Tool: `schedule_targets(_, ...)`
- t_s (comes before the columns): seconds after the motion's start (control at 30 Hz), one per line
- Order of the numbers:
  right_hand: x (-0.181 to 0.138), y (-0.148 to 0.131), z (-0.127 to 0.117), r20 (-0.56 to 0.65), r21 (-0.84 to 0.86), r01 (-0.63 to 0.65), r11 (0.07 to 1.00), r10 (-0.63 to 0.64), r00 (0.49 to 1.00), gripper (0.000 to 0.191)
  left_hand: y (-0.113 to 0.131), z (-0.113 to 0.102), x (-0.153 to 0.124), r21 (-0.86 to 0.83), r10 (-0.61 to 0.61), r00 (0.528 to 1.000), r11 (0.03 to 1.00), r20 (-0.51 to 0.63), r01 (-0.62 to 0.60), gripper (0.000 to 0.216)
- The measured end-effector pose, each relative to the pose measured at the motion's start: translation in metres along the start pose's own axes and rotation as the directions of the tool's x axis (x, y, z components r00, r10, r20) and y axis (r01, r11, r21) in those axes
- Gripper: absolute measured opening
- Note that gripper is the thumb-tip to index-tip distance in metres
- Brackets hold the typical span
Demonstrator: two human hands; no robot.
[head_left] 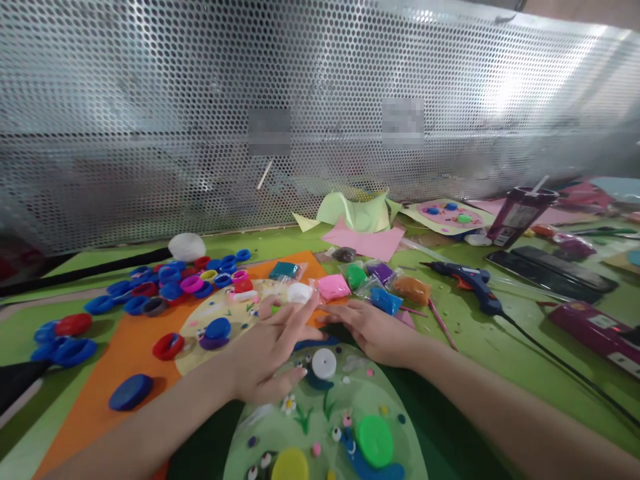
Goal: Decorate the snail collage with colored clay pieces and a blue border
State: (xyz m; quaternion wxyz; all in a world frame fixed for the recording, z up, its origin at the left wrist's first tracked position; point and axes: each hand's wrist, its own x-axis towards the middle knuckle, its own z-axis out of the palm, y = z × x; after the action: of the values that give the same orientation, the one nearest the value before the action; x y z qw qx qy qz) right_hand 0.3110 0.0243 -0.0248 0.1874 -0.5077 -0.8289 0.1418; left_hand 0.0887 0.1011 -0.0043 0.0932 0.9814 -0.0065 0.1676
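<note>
A pale green round craft board (280, 437) lies in front of me, with snails made of clay and bottle caps on it. Among them are a white cap (324, 364), a bright green cap (375, 441) and a yellow cap (290, 465). My left hand (273, 347) is over the board's upper left edge, fingers stretched and thumb apart. My right hand (373, 330) rests at the upper edge, fingers reaching left toward the other hand. Between and under the hands shows a dark blue strip (315, 342), partly hidden. I see nothing held in either hand.
A cream round board (193, 360) lies on orange paper (107, 400) at left, beside a pile of bottle caps (170, 290). Bagged clay (334, 287) sits beyond my hands. At right are a glue gun (465, 280) with its cord, a phone (550, 272) and a cup (523, 215).
</note>
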Motion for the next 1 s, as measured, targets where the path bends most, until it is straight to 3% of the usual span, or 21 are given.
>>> schedule_targets(0.33,-0.0001,0.0000,0.0030,0.010,0.016,-0.027,1.000,0.027,1.000,0.058,-0.0014,0.0068,-0.0020,-0.112,0.009,1.000,0.994,0.015,-0.007,0.078)
schedule_targets(0.57,-0.0006,-0.0014,0.0019,0.041,0.021,-0.082,0.996,0.081,0.996,0.058,-0.0047,0.0066,-0.0051,-0.160,-0.033,0.994,0.987,-0.104,0.016,0.077)
schedule_targets(0.87,0.0003,-0.0041,0.0008,0.130,-0.004,-0.162,0.987,0.161,0.978,0.064,-0.0057,0.0063,-0.0050,-0.149,0.003,1.000,0.989,-0.010,-0.005,0.079)
schedule_targets(1.0,-0.0005,-0.0045,0.0015,0.136,-0.016,-0.174,0.985,0.174,0.975,0.065,-0.0060,0.0051,-0.0078,-0.126,0.013,0.996,0.992,-0.083,-0.023,0.079)
